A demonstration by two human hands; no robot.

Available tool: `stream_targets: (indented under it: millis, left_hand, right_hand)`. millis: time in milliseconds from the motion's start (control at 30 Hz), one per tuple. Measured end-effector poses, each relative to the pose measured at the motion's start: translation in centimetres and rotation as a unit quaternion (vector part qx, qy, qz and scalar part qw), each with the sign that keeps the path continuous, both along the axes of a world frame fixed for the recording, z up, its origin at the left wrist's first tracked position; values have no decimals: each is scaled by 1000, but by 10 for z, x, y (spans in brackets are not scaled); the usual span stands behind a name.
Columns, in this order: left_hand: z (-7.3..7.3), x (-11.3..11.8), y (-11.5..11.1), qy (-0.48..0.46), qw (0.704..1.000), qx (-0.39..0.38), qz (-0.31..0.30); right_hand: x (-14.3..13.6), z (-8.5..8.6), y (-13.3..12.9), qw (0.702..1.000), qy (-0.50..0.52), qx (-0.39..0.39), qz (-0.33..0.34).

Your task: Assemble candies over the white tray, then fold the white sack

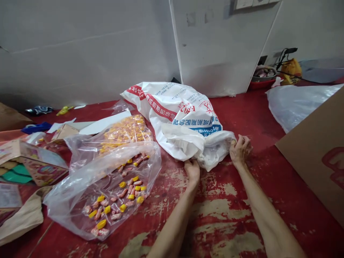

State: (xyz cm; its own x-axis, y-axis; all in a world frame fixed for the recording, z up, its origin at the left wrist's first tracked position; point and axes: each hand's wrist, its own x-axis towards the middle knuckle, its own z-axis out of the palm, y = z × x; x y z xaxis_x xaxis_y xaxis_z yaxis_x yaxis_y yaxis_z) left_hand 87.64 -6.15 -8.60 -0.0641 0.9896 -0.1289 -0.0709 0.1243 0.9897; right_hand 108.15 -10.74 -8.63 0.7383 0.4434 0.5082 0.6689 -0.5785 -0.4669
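Note:
A large white sack [166, 95] with red and blue printing lies on the worn red surface, its crumpled mouth turned toward me. My right hand [240, 148] pinches the right edge of that mouth, fingers closed on the material. At the lower edge of the mouth, my left hand [192, 171] grips the sack from below, its fingers partly hidden by the folds. Left of the sack lies a clear plastic bag [77, 200] holding several small pink and yellow pieces. Another clear bag [129, 130], full of yellow-orange pieces, lies just behind it.
Small printed cardboard boxes [49, 166] and a tan cloth-like piece [24, 225] lie at the left. A large cardboard box [317, 150] stands at the right, beside clear plastic sheeting [295, 104]. A grey wall [94, 53] rises behind; a basin [264, 73] sits at the far right.

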Motion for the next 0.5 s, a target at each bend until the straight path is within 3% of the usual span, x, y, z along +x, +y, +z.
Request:
stream_targets:
  millis: [100,200,267,367,433,500]
  left_hand:
    - [4,-16,-25,94,994,59,-5]
    - [9,-29,-49,236,946,224,8]
    - [17,-30,-59,292,878,379,-15]
    - [34,-21,-60,406,719,534,-184]
    - [43,-15,-51,507,638,506,-285]
    - [48,-15,-37,590,594,432,-336]
  right_hand:
    - [-16,3,-26,985,-120,39,120]
    - [-33,8,-28,957,-171,8,233]
    - [-41,10,-22,944,-186,-22,271]
    - [-45,8,-25,923,-214,-109,301]
    - [-39,3,-31,901,-226,-158,336]
    - [-30,-5,-26,894,-224,-129,367]
